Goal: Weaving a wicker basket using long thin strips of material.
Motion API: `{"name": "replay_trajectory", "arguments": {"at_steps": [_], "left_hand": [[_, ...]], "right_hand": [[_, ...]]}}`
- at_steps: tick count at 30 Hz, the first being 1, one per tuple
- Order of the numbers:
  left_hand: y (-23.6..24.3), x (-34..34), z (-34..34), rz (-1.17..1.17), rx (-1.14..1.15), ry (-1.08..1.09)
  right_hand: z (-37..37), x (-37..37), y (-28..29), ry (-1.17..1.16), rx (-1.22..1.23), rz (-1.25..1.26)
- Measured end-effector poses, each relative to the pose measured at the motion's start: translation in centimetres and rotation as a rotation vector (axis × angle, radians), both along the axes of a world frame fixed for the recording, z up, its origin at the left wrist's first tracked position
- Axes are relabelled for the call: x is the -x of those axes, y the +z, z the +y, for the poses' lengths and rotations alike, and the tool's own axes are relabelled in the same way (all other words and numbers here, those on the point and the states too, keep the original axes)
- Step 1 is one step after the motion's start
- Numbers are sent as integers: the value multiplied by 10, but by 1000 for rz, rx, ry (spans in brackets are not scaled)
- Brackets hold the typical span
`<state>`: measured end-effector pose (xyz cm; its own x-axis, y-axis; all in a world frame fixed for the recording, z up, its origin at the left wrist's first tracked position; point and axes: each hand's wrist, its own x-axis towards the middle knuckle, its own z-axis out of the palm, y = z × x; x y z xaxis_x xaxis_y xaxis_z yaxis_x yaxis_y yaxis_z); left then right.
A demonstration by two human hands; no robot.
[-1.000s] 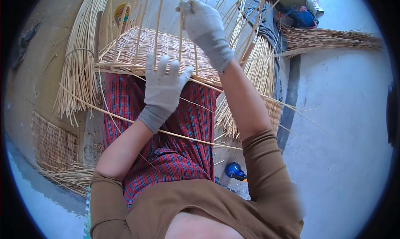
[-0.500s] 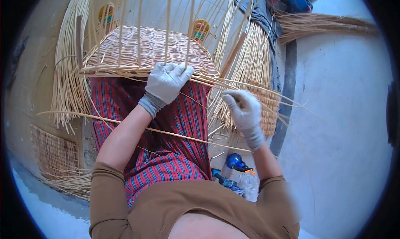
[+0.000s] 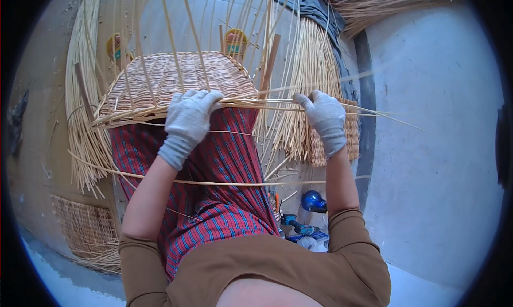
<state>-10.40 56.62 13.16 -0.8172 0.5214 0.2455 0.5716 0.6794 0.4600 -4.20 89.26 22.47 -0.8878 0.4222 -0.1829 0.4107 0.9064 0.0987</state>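
Note:
A half-woven wicker basket (image 3: 176, 71) rests over my lap, with long upright stakes rising from its near edge. My left hand (image 3: 188, 117), in a white knitted glove, is closed over that edge and the strands lying along it. Several loose wicker strands (image 3: 267, 105) run rightward from there. Further right, my gloved right hand (image 3: 323, 117) is closed with thumb and forefinger pinched at these strands, whose ends reach past it. Red plaid cloth (image 3: 224, 162) covers my legs beneath the basket. A long single cane (image 3: 224, 184) crosses over the cloth.
Bundles of cane lie on the left (image 3: 83, 93), right (image 3: 307, 82) and far right (image 3: 395, 7). Flat woven panels sit at lower left (image 3: 85, 227) and behind my right hand (image 3: 352, 130). A blue spray bottle (image 3: 312, 201) and a teal power tool (image 3: 299, 225) are near my right elbow.
My right hand has moved up and closed at the strands, which now stretch through it. My left hand has shifted left along the edge. The whole view has shifted slightly.

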Motion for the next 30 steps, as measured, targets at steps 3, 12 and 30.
{"name": "replay_trajectory", "arguments": {"at_steps": [3,12,30], "left_hand": [[1,0,6,-20,-25,73],[-18,-9,7,158,-71,119],[-25,-22,53,323,-10,36]], "right_hand": [[2,14,6,76,27,-27],[-127,124,37,703,640,553],[-138,221,-105,17,871,494]]}}
